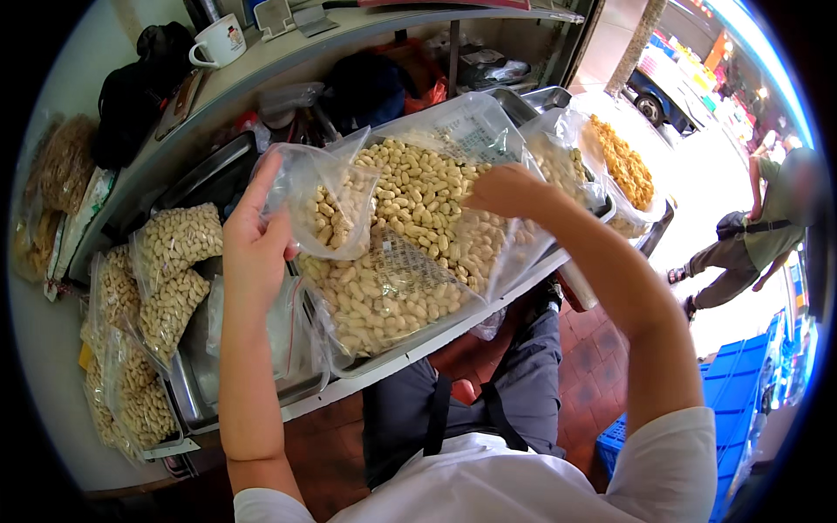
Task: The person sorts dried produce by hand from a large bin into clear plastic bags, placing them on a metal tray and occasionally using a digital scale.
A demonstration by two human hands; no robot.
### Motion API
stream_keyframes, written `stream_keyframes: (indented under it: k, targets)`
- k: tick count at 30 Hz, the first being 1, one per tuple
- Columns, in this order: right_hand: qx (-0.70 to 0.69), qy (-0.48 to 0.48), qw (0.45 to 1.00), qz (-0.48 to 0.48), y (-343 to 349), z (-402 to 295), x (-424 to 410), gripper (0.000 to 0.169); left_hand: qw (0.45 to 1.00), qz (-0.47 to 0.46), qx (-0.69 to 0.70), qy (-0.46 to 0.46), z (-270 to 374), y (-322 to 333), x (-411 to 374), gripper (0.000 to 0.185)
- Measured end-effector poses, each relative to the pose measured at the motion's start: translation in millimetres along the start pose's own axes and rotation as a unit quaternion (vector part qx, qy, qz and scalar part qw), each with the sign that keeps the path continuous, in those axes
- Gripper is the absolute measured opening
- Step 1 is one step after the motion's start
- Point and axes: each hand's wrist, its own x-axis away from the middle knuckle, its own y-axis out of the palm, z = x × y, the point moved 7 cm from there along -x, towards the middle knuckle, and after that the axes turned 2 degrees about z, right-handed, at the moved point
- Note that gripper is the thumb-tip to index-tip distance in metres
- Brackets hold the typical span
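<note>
My left hand (258,232) grips the side of a clear plastic bag (314,225), which hangs open over the peanuts with some peanuts in it. Unshelled peanuts (418,196) fill a large clear bag (490,127) that lies spread open in a metal tray (363,367). At the right part of this heap is my right hand (500,191), its fingers curled down at the peanuts; whether it holds any cannot be told. Several filled bags of peanuts (176,245) are stacked to the left. Flat clear zip bags (271,346) lie between them and the heap.
A shelf (366,33) with a white mug (225,42) runs behind the trays. To the right stand a bag of orange-yellow food pieces (621,163) and blue crates (732,392). A person (752,229) is outside at the far right. My legs are under the counter's edge (366,384).
</note>
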Motion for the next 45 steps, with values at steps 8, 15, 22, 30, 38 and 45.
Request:
stream_keyframes:
  k: [8,15,22,30,38,45]
  targets:
    - [-0.132,0.030,0.968,-0.209,40,21,119,0.037,0.999,-0.005,0.054,0.006,-10,-2,16,0.062]
    - [-0.044,0.140,0.959,-0.242,28,25,35,0.049,0.998,-0.048,0.029,0.002,-9,10,16,0.066]
    - [-0.186,0.337,0.904,0.187,29,-32,-16,0.073,0.998,-0.051,0.027,0.024,-2,12,23,0.067]
    - [-0.218,0.055,0.918,0.327,40,-81,62,0.023,0.997,-0.066,-0.005,0.030,0,19,13,0.066]
    - [-0.324,0.304,0.847,0.291,63,60,33,0.027,0.997,-0.038,0.028,0.064,46,1,-83,0.061]
    - [-0.162,0.272,0.909,0.271,78,56,-3,0.020,0.985,-0.035,-0.090,0.140,17,20,-46,0.070]
